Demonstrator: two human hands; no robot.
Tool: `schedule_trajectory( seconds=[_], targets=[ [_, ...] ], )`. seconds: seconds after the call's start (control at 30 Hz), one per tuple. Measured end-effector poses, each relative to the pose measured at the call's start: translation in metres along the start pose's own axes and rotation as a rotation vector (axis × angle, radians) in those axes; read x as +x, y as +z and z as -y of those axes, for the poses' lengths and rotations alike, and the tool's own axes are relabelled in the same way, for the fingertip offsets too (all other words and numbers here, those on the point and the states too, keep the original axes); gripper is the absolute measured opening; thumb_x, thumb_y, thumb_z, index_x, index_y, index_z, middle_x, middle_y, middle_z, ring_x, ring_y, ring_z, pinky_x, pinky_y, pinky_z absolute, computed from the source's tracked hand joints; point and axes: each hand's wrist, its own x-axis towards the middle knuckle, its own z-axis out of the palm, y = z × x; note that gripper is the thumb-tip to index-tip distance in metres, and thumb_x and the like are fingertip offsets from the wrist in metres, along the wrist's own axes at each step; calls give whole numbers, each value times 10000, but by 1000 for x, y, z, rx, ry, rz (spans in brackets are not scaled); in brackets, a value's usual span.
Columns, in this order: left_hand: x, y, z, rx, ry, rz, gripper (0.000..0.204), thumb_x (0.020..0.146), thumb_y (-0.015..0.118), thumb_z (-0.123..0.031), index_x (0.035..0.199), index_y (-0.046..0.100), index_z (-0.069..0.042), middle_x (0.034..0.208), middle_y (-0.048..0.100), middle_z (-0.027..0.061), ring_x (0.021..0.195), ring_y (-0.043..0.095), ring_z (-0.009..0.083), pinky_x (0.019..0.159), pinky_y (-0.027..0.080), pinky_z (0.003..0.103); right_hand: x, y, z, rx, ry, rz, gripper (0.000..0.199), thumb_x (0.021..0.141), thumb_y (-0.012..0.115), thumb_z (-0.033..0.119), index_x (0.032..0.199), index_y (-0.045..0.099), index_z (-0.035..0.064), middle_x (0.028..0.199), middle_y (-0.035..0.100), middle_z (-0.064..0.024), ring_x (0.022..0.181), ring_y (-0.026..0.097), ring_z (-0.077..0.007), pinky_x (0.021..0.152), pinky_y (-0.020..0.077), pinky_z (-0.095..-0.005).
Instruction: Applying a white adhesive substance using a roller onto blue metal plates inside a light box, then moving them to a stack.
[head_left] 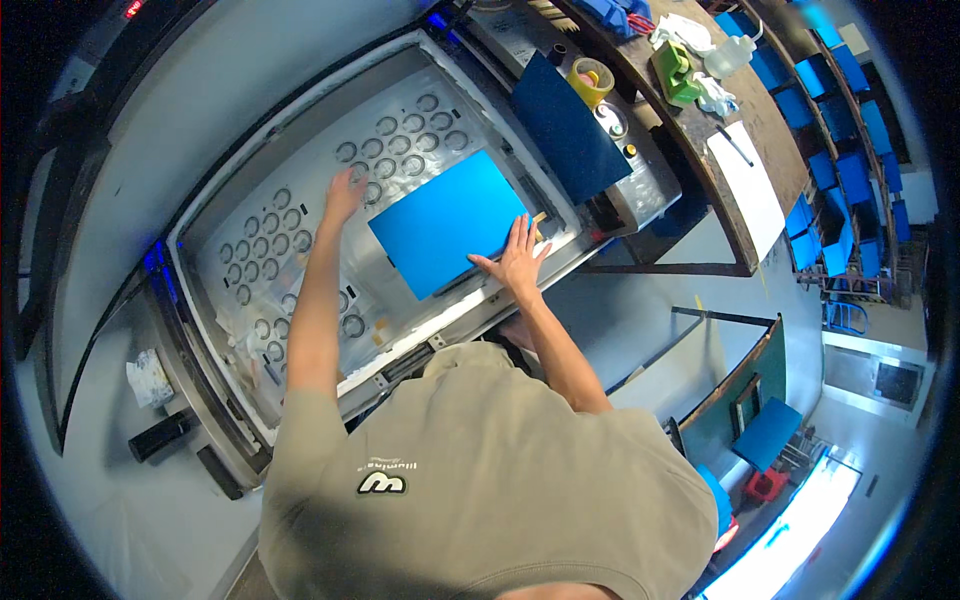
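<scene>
A smooth blue sheet [445, 228] lies tilted on the bed of a large framed machine. My right hand [518, 262] rests flat near its right edge, with the fingers stretched out and the thumb apart. Under and beside the sheet spreads a clear film [325, 270] printed with rows of dark rings and small black bars. My left hand [345, 195] is over this film, left of the blue sheet, beside the upper group of rings. Its fingers look drawn together; whether anything is between them is too small to make out.
A pale frame [300, 105] surrounds the bed. To its right leans another blue sheet [568, 130], near a yellow tape roll [590, 82]. The wooden table [625, 45] holds a green tape dispenser [676, 75], a squeeze bottle [730, 55] and white paper [748, 185]. Racks of blue sheets [835, 110] stand far right.
</scene>
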Motion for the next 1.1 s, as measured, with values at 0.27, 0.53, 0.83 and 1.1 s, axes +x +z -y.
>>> schedule_trajectory(
  seconds=[0.27, 0.53, 0.83, 1.1],
  targets=[
    [-40, 12, -60, 166, -90, 120, 702, 958, 459, -571, 1469, 375, -98, 1428, 480, 143, 1419, 269, 342, 1082, 123, 693, -5, 7, -1, -26, 186, 46, 1352, 656, 601, 848, 1530, 80, -43, 1607, 36, -239, 1487, 31, -410, 1078, 47, -741],
    [-49, -19, -90, -542, -127, 351, 530, 958, 540, -483, 800, 761, -29, 506, 616, 75, 553, 648, 183, 773, 486, 339, -5, 11, -7, 8, 193, 48, 1350, 656, 629, 822, 1527, 73, -48, 1606, 9, -246, 1480, 14, -437, 1072, 37, -745],
    [-88, 57, -162, -1, 298, 184, 650, 912, 573, -549, 1427, 482, -164, 1521, 395, 121, 1402, 348, 375, 1077, 239, 682, -12, 8, -8, -22, 137, -40, 1349, 648, 650, 791, 1506, 104, -96, 1589, 92, -276, 1472, 81, -444, 1091, 71, -718],
    [-159, 66, -187, 89, 251, 413, 878, 869, 469, -707, 1557, 216, -224, 1640, 63, 57, 1486, 15, 416, 983, 39, 843, 32, -74, -69, -24, -76, -333, 874, 740, 783, 329, 1404, 377, -66, 1542, 207, -306, 1428, 192, -491, 1128, 201, -627]
  ],
)
